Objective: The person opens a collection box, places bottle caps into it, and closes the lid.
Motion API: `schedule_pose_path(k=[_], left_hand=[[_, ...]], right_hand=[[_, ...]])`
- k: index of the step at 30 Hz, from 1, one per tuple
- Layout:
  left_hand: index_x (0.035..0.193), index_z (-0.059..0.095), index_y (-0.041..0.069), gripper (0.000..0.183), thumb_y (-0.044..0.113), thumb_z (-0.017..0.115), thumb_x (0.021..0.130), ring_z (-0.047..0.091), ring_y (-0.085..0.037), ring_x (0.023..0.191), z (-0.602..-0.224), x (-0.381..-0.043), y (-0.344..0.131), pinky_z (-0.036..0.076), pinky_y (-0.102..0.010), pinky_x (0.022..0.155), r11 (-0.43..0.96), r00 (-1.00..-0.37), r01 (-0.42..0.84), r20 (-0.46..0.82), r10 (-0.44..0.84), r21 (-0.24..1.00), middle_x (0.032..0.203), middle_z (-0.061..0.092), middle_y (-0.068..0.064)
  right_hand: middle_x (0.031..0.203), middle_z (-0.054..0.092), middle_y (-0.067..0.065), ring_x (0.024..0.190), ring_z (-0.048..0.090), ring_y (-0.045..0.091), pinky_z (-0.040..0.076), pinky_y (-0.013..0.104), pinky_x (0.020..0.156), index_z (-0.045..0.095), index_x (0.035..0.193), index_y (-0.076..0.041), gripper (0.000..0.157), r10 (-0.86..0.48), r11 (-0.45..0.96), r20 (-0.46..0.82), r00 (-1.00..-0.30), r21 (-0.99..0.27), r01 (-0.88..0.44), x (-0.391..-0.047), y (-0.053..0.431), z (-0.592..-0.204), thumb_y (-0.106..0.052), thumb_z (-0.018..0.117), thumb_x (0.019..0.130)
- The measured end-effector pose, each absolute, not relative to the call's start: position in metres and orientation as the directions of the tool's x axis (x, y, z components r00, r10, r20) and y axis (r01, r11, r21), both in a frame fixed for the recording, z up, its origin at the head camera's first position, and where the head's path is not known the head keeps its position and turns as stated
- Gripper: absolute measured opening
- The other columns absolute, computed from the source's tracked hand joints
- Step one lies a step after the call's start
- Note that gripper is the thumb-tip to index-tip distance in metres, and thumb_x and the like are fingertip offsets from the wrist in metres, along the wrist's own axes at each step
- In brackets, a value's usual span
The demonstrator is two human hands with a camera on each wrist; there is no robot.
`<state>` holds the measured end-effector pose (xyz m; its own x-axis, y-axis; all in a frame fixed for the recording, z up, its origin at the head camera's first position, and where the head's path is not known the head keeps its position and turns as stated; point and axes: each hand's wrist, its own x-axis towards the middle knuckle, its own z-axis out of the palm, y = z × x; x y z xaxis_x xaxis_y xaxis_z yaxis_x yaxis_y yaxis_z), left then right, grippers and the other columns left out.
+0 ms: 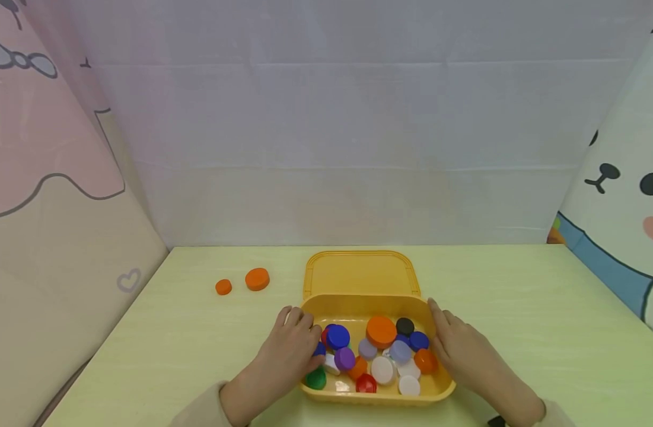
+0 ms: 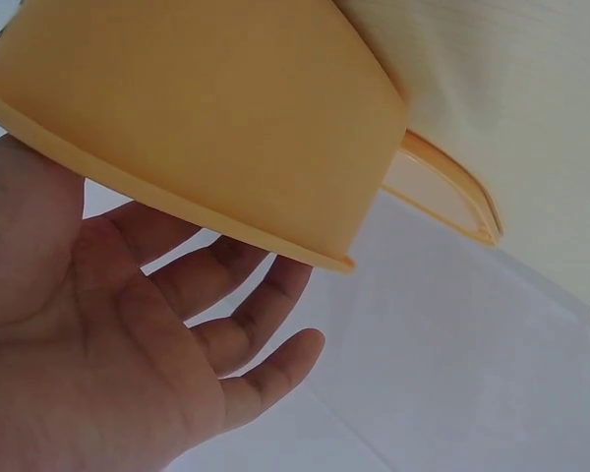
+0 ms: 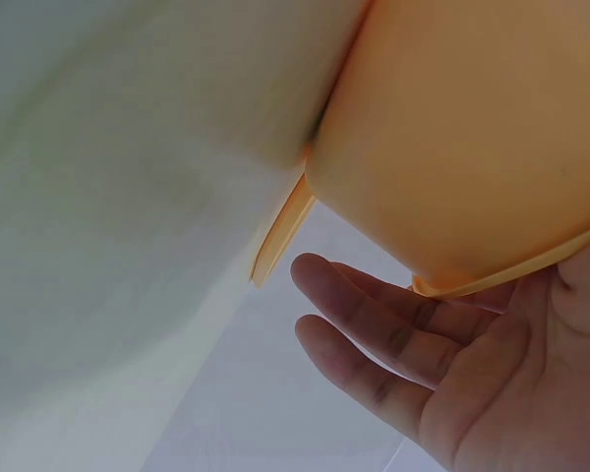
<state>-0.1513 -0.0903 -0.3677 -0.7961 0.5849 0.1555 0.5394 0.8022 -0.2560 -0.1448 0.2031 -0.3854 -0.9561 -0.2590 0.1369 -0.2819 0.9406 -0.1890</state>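
A yellow plastic box [image 1: 382, 398] stands on the table, filled with bottle caps of several colours. At its left end, my left hand [image 1: 289, 345] grips the rim with bent fingers, the thumb over the edge beside a blue cap [image 1: 319, 349] and a green cap [image 1: 316, 378]. From below, the left wrist view shows the fingers passing behind the rim, the little finger loose. My right hand [image 1: 464, 350] rests against the right end, its fingers fairly straight along the rim, near an orange cap [image 1: 425, 360]. Part of that hand's contact is hidden in the right wrist view.
Behind the box lies its yellow lid [image 1: 362, 274], flat on the table. A small orange cap [image 1: 223, 287] and a larger orange cap [image 1: 257, 279] lie at the back left. A pale curtain [image 1: 353, 148] hangs along the table's back edge, with printed cloths at both sides.
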Motion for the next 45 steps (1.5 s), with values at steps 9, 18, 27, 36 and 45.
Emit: schedule_pose_path(k=[9,18,27,36,45], left_hand=[[0.089,0.062,0.015,0.030,0.043,0.064,0.080,0.047,-0.021,0.087,-0.361,-0.153,-0.092,0.039,-0.039,0.088,0.821,-0.801,0.554,0.180,0.571,-0.142,0.082,0.056,0.002],[0.088,0.060,0.014,0.027,0.038,0.067,0.079,0.050,-0.021,0.086,-0.352,-0.157,-0.102,0.041,-0.037,0.084,0.830,-0.778,0.537,0.290,0.557,-0.152,0.086,0.057,0.000],[0.096,0.062,0.009,0.026,0.028,0.069,0.079,0.051,-0.024,0.086,-0.350,-0.173,-0.123,0.040,-0.040,0.082,0.861,-0.798,0.508,0.370,0.476,-0.013,0.090,0.060,-0.005],[0.092,0.061,0.008,0.022,0.020,0.071,0.076,0.052,-0.029,0.079,-0.362,-0.196,-0.156,0.043,-0.041,0.075,0.909,-0.798,0.415,0.471,0.375,-0.020,0.086,0.061,-0.005],[0.095,0.062,0.003,0.024,0.017,0.069,0.077,0.052,-0.035,0.079,-0.372,-0.221,-0.185,0.042,-0.047,0.072,0.954,-0.866,0.292,0.442,0.234,0.068,0.084,0.060,-0.010]], right_hand=[[0.115,0.057,0.024,0.095,0.060,0.036,0.049,0.048,0.082,0.036,0.135,0.007,0.054,-0.257,0.940,0.167,-0.952,-0.186,-0.286,-0.145,0.204,-0.387,-0.016,0.052,0.088],[0.116,0.056,0.026,0.097,0.060,0.038,0.048,0.050,0.082,0.036,0.135,0.007,0.054,-0.254,0.940,0.172,-0.952,-0.189,-0.285,-0.145,0.204,-0.387,-0.016,0.051,0.088],[0.117,0.056,0.025,0.098,0.060,0.037,0.048,0.049,0.083,0.035,0.135,0.006,0.054,-0.253,0.940,0.148,-0.956,-0.196,-0.279,-0.144,0.204,-0.386,-0.017,0.050,0.089],[0.107,0.059,0.018,0.083,0.061,0.026,0.051,0.044,0.077,0.036,0.134,0.007,0.054,-0.264,0.937,0.161,-0.951,-0.190,-0.292,-0.145,0.204,-0.388,-0.015,0.051,0.088],[0.104,0.060,0.017,0.080,0.060,0.023,0.052,0.042,0.075,0.038,0.133,0.007,0.053,-0.270,0.933,0.177,-0.946,-0.192,-0.303,-0.144,0.204,-0.388,-0.014,0.052,0.086]])
